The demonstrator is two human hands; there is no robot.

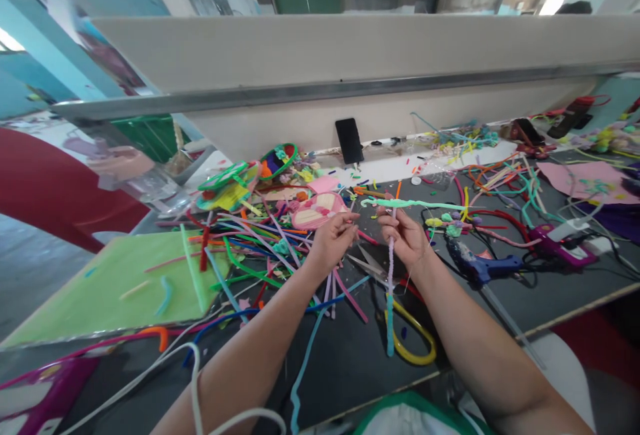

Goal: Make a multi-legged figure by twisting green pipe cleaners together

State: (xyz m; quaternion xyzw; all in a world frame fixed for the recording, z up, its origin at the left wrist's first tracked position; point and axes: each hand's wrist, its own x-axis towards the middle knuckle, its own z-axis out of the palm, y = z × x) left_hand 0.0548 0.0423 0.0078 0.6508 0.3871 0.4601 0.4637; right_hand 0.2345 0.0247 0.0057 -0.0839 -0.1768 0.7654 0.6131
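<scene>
Centre frame, above the desk (350,362). Right hand (407,240) is pinched on a pink-and-teal pipe cleaner (390,288) that hangs straight down. A mint pipe cleaner (415,204) crosses its top and runs right. Left hand (333,240): fingers closed by the mint end; actual grip cannot be told. Risks: the crossing looks loose and may slip; the hanging end could snag the tangle below; the glue gun (480,267) lies close, right.

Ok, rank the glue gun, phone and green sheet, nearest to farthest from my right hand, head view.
1. Glue gun, just right of the right hand, which pinches a pipe cleaner.
2. Phone, propped at the back wall.
3. Green sheet, far left, beyond the left hand.
</scene>
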